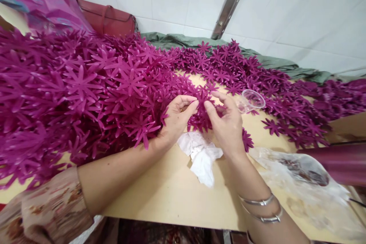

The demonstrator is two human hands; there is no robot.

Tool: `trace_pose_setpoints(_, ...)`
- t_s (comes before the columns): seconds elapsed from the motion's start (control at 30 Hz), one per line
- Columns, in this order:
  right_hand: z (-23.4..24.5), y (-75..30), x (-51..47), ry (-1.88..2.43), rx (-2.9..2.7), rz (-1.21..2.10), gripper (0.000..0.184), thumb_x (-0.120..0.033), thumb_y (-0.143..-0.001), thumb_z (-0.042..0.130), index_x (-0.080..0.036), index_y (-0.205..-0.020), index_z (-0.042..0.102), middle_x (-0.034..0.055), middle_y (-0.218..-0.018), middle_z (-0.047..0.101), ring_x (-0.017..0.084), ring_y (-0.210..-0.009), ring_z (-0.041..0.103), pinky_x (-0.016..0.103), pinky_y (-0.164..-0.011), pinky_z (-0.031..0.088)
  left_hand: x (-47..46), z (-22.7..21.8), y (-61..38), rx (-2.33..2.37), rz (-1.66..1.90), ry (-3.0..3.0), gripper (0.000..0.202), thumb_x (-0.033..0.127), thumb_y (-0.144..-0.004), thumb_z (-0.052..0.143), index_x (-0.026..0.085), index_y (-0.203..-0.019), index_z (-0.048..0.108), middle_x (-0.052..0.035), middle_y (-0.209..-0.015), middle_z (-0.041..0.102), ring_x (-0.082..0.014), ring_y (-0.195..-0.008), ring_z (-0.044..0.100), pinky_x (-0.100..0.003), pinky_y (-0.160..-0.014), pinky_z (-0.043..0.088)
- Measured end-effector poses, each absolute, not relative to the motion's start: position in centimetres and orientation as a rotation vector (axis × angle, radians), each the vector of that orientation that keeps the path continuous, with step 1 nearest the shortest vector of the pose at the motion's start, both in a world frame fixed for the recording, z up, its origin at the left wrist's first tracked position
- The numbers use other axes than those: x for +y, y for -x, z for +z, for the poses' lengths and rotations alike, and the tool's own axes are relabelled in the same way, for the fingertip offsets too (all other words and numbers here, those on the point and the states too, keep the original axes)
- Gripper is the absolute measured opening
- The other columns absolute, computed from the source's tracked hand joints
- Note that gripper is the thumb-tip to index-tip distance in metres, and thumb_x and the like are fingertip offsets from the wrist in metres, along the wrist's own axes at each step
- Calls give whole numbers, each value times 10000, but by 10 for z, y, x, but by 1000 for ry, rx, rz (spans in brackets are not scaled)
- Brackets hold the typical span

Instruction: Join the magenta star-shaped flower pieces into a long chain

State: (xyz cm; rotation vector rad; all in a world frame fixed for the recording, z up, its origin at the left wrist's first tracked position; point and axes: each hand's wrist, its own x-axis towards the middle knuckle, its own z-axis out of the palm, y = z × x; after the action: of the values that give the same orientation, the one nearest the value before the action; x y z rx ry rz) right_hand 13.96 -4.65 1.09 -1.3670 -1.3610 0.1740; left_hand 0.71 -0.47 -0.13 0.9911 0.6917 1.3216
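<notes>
Head view shows a pale bench (168, 187) over the lower middle of the frame, and the large heap of magenta flowers (82, 84) covers its left side. A second, thinner heap (246, 68) runs from the upper middle toward the right edge, and a clear plastic bag (309, 198) lies at lower right. The left hand (177, 118) comes from lower left and the right hand (228, 122) from lower right; they meet near the centre, fingertips turned toward each other. Below them is a crumpled white tissue (203, 156), and just right of the right hand a clear plastic cup (253, 100). What seems to matter most is the narrow gap between the two thumbs, where one magenta flower (203, 100) shows: it lies to the right of the left grip and to the left of the right thumb. Its petals spread like a star, so I find no clear long axis. The left grip looks nearer, with thumb and forefinger pressed together at the flower's left edge; whether a petal is between them, I cannot tell. The right grip is slightly spread, thumb and forefinger apart.
</notes>
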Motion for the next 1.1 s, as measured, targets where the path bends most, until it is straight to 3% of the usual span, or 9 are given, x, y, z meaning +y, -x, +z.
trace_pose_setpoints(0.2,23,-130,-53,1371,-1431,115,67,-269,-905,697,-255,-945,749,70,-1061,724,243,-1090,668,459,-1035,511,-7,1,-6,644,1237,-1001,251,329,-771,841,174,-892,685,21,-781,707,-84,-713,648,-236,-753,552)
trace_pose_setpoints(0.53,18,-137,-48,1325,-1264,376,104,-304,-871,740,-227,-938,763,71,-1101,748,222,-1057,684,425,-985,538,-8,2,-5,651,1233,-1028,290,400,-758,860,184,-909,738,1,-850,746,-96,-765,672,-233,-758,562)
trace_pose_setpoints(0.8,18,-137,-48,1271,-1155,597,156,-359,-871,747,-209,-907,772,42,-956,772,195,-898,692,387,-935,537,-7,1,-5,600,1219,-987,341,438,-698,901,182,-883,771,-9,-838,774,-111,-766,702,-254,-771,596)
trace_pose_setpoints(0.97,14,-137,-44,1115,-928,910,251,-444,-757,842,-219,-778,732,-17,-739,706,153,-725,625,326,-795,548,-8,1,-5,585,1205,-961,325,435,-719,889,171,-869,772,-13,-822,780,-114,-760,713,-254,-787,592)
trace_pose_setpoints(1.1,14,-145,-41,1137,-901,843,288,-445,-705,886,-218,-744,714,-24,-743,688,141,-713,597,301,-762,533,-6,-1,-6,601,1231,-902,316,433,-726,882,171,-843,750,6,-798,755,-92,-723,689,-233,-765,570)
